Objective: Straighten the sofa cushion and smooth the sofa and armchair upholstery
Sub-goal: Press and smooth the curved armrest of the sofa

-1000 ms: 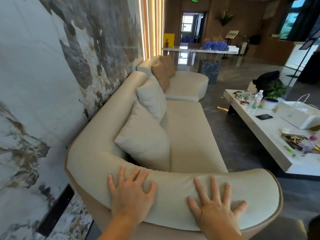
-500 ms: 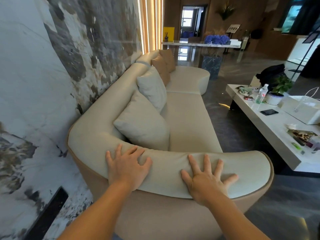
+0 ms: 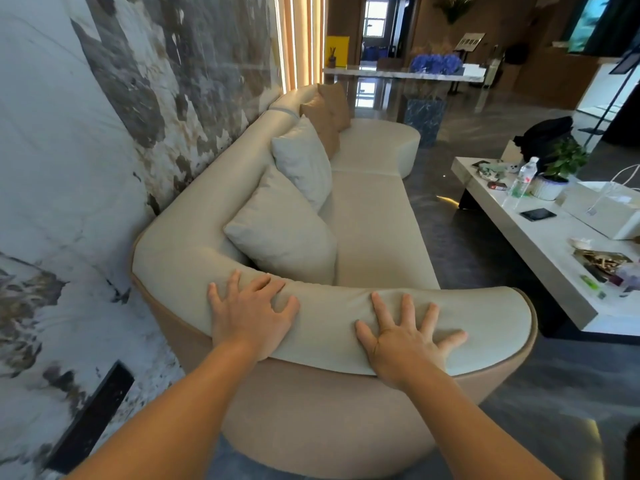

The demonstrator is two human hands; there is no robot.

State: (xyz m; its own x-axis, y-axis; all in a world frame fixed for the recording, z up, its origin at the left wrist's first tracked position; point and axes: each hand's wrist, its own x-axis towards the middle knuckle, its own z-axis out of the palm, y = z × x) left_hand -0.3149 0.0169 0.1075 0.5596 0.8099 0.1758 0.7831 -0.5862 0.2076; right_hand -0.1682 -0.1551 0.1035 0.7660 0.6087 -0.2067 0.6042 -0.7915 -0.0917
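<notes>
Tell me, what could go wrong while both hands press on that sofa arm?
Two modest risks, as far as I can judge.
1. The left hand and right hand lie flat on the sofa's curved armrest; a hard push toward the seat could nudge the nearest cushion, which leans just behind the armrest.
2. A sweep toward the armrest's outer end might carry the right hand off its rounded edge.

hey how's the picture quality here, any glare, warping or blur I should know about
Head view: wide-angle warping bends the wall and the coffee table edge; bright glare on the glossy floor and blown-out doorway; both hands, left hand and right hand, look sharp on the evenly lit sofa arm; far counter is soft and small items there are illegible.
</notes>
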